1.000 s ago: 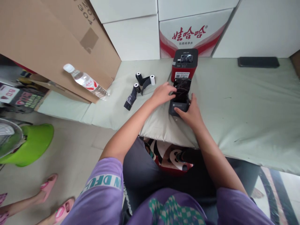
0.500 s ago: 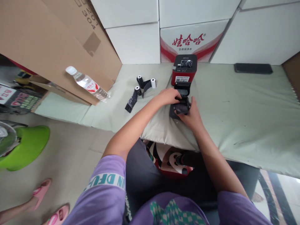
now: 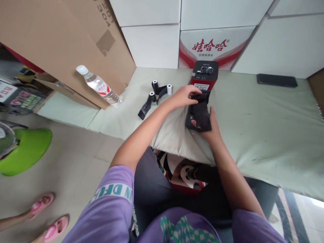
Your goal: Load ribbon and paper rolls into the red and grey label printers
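Note:
A small black portable printer (image 3: 189,122) rests on the pale green cover near its front edge. A flat black strip (image 3: 202,116), which looks like paper, lies over it and hides most of its middle. At the far end, my left hand (image 3: 186,96) is closed, its thumb and fingers at the strip's upper part. My right hand (image 3: 212,130) wraps the near right side of the printer and strip, with one fingertip showing on the left. Directly behind stands a red and black box-shaped device (image 3: 205,76) with a label on its front.
Small paper rolls (image 3: 152,96) with black strips unrolled lie left of the printer. A water bottle (image 3: 100,86) leans against a cardboard box (image 3: 111,64). White cartons (image 3: 152,47) line the back. A dark phone-like slab (image 3: 277,80) lies right. Another person's pink slippers (image 3: 57,229) show lower left.
The black roll seen at my right hand has given way to a flat black strip across the printer. My left hand has risen slightly, and the view has shifted a little.

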A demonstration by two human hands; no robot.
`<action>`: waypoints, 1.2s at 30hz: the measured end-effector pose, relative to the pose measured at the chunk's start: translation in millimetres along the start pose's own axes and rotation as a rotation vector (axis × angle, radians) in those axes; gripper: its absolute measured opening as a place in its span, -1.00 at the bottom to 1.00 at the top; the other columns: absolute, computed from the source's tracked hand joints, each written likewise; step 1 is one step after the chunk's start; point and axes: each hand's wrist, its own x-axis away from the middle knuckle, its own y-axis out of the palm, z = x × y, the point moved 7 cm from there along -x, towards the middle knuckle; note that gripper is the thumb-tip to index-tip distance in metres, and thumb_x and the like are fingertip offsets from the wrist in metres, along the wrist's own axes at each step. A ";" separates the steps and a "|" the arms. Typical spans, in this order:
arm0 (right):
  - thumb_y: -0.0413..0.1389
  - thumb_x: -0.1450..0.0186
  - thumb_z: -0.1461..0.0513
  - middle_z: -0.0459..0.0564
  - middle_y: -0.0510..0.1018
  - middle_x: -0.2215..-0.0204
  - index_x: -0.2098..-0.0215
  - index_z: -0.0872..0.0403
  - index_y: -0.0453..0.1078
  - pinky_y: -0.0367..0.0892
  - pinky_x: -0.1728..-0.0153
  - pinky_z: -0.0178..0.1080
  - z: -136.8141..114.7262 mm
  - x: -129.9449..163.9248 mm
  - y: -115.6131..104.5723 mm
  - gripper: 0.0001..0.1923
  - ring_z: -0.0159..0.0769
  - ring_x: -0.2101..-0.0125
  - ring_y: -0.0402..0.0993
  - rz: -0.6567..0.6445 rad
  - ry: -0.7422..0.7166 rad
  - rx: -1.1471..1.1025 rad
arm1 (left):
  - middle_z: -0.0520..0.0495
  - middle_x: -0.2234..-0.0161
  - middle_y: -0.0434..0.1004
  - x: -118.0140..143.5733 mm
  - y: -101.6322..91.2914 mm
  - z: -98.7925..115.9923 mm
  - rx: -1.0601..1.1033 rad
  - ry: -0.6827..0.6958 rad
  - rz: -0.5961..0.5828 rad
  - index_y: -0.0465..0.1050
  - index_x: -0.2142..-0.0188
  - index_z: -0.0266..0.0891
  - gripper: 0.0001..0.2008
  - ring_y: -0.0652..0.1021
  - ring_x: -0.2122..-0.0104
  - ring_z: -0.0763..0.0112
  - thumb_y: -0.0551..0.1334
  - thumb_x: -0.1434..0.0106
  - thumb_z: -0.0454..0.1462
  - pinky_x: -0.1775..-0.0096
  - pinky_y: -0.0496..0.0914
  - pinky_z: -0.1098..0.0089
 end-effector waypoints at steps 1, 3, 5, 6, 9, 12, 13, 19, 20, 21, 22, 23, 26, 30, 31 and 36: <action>0.34 -0.05 -0.12 0.48 0.50 -0.24 -0.56 0.30 -0.11 0.36 -0.25 0.32 -1.2 0.6 -0.7 0.33 0.35 -0.24 0.48 0.001 0.009 0.013 | -0.23 -0.09 0.63 1.4 -13.8 -3.1 0.084 -0.006 0.068 0.62 -0.08 -0.39 -0.62 0.62 -0.07 0.24 0.40 -0.25 -0.47 -0.19 0.48 0.28; 0.34 -0.06 -0.11 0.50 0.46 -0.28 -0.55 0.32 -0.09 0.32 -0.30 0.32 -4.0 1.9 -2.5 0.32 0.36 -0.31 0.41 0.015 0.014 0.023 | -0.19 -0.14 0.60 7.2 -44.8 -13.8 0.191 -0.070 0.212 0.58 -0.10 -0.35 -0.69 0.62 -0.05 0.27 0.36 -0.37 -0.38 -0.11 0.54 0.27; 0.34 -0.07 -0.09 0.52 0.39 -0.34 -0.55 0.30 -0.08 0.28 -0.33 0.31 -6.2 2.8 -3.1 0.30 0.35 -0.36 0.33 0.018 0.014 0.011 | -0.08 -0.20 0.56 18.2 -79.1 -30.1 0.213 -0.189 0.361 0.53 -0.15 -0.22 -0.73 0.59 -0.03 0.34 0.23 -0.54 -0.23 -0.05 0.58 0.26; 0.34 -0.07 -0.09 0.52 0.37 -0.35 -0.56 0.30 -0.08 0.28 -0.34 0.31 -6.7 3.1 -2.7 0.29 0.35 -0.37 0.33 0.010 0.018 0.005 | -0.01 -0.22 0.55 26.1 -97.3 -40.2 0.187 -0.262 0.440 0.48 -0.18 -0.16 -0.71 0.56 -0.04 0.38 0.14 -0.60 -0.15 -0.06 0.57 0.26; 0.34 -0.08 -0.07 0.52 0.35 -0.37 -0.56 0.29 -0.08 0.26 -0.35 0.32 -7.5 3.2 -1.8 0.28 0.36 -0.38 0.31 -0.006 0.024 0.005 | 0.20 -0.23 0.55 55.7 -148.5 -78.4 -0.021 -0.499 0.608 0.35 -0.27 -0.03 -0.56 0.43 -0.15 0.38 -0.04 -0.61 0.05 -0.25 0.41 0.24; 0.34 -0.08 -0.06 0.52 0.33 -0.39 -0.55 0.28 -0.06 0.21 -0.37 0.36 -8.4 3.5 -2.2 0.26 0.38 -0.39 0.29 0.003 0.013 -0.001 | 0.19 -0.17 0.60 88.6 -184.6 -125.6 -0.135 -0.679 0.705 0.32 -0.27 -0.10 -0.56 0.45 -0.13 0.39 0.04 -0.59 0.05 -0.31 0.38 0.17; 0.34 -0.09 -0.06 0.51 0.32 -0.39 -0.55 0.27 -0.06 0.21 -0.37 0.36 -8.7 3.8 -2.3 0.25 0.38 -0.39 0.29 0.006 0.010 -0.006 | 0.15 -0.15 0.61 97.9 -191.6 -140.4 -0.132 -0.698 0.726 0.33 -0.27 -0.19 -0.57 0.48 -0.12 0.40 0.09 -0.60 -0.01 -0.30 0.40 0.15; 0.33 -0.09 -0.06 0.50 0.28 -0.43 -0.55 0.28 -0.06 0.19 -0.38 0.34 -9.4 5.0 -2.6 0.25 0.38 -0.41 0.26 0.007 0.011 -0.006 | -0.15 -0.15 0.63 129.4 -185.1 -199.8 -0.193 -0.761 0.637 0.58 -0.08 -0.26 -0.54 0.56 -0.19 0.08 0.42 -0.17 -0.47 -0.28 0.43 0.17; 0.33 -0.09 -0.06 0.50 0.27 -0.43 -0.55 0.28 -0.07 0.19 -0.39 0.33 -9.4 4.8 -2.6 0.25 0.38 -0.41 0.25 0.005 0.012 -0.004 | -0.19 -0.16 0.63 130.5 -178.9 -204.8 -0.205 -0.764 0.591 0.59 -0.07 -0.25 -0.51 0.56 -0.20 0.05 0.40 -0.13 -0.49 -0.28 0.40 0.14; 0.33 -0.09 -0.06 0.49 0.27 -0.44 -0.56 0.28 -0.07 0.19 -0.39 0.33 -9.3 4.6 -2.6 0.25 0.37 -0.41 0.25 0.002 0.013 -0.002 | -0.19 -0.17 0.62 131.1 -172.9 -208.5 -0.217 -0.762 0.550 0.60 -0.08 -0.23 -0.48 0.56 -0.20 0.05 0.37 -0.10 -0.50 -0.28 0.39 0.14; 0.33 -0.09 -0.06 0.49 0.26 -0.44 -0.56 0.28 -0.07 0.19 -0.40 0.32 -9.1 4.4 -2.5 0.25 0.37 -0.41 0.24 0.000 0.014 0.001 | -0.18 -0.17 0.62 131.7 -168.0 -211.1 -0.231 -0.758 0.521 0.60 -0.08 -0.21 -0.47 0.56 -0.19 0.07 0.34 -0.09 -0.50 -0.28 0.38 0.15; 0.33 -0.09 -0.07 0.48 0.26 -0.44 -0.56 0.27 -0.07 0.19 -0.40 0.32 -8.7 4.1 -2.5 0.25 0.37 -0.41 0.24 -0.001 0.014 0.004 | -0.16 -0.16 0.63 132.3 -164.2 -212.8 -0.247 -0.753 0.500 0.59 -0.09 -0.20 -0.46 0.56 -0.18 0.10 0.31 -0.09 -0.50 -0.27 0.37 0.16; 0.32 -0.09 -0.07 0.50 0.25 -0.44 -0.56 0.29 -0.07 0.18 -0.39 0.34 -7.3 3.6 -2.5 0.26 0.39 -0.41 0.24 -0.001 0.013 0.016 | -0.11 -0.12 0.66 133.3 -158.9 -214.1 -0.306 -0.742 0.452 0.60 -0.07 -0.17 -0.47 0.56 -0.14 0.14 0.27 -0.09 -0.47 -0.25 0.37 0.19; 0.33 -0.09 -0.07 0.49 0.26 -0.43 -0.56 0.27 -0.07 0.19 -0.38 0.36 -4.9 3.2 -1.8 0.26 0.39 -0.42 0.23 -0.002 0.005 0.010 | -0.12 -0.15 0.64 132.0 -158.5 -210.8 -0.366 -0.713 0.402 0.62 -0.10 -0.17 -0.46 0.57 -0.12 0.12 0.26 -0.11 -0.45 -0.27 0.35 0.18; 0.33 -0.09 -0.07 0.48 0.26 -0.43 -0.56 0.25 -0.07 0.20 -0.37 0.36 -4.2 3.1 -1.6 0.25 0.38 -0.41 0.23 -0.002 0.005 0.007 | -0.13 -0.17 0.63 131.6 -158.3 -209.7 -0.372 -0.706 0.392 0.61 -0.12 -0.17 -0.45 0.56 -0.13 0.11 0.26 -0.12 -0.44 -0.27 0.34 0.18; 0.34 -0.10 -0.07 0.46 0.29 -0.43 -0.55 0.20 -0.04 0.20 -0.37 0.37 -3.9 2.8 -1.1 0.22 0.37 -0.41 0.25 0.007 -0.014 -0.003 | -0.16 -0.26 0.56 130.8 -160.6 -197.2 -0.401 -0.693 0.385 0.56 -0.21 -0.16 -0.41 0.51 -0.23 0.05 0.29 -0.16 -0.41 -0.33 0.28 0.12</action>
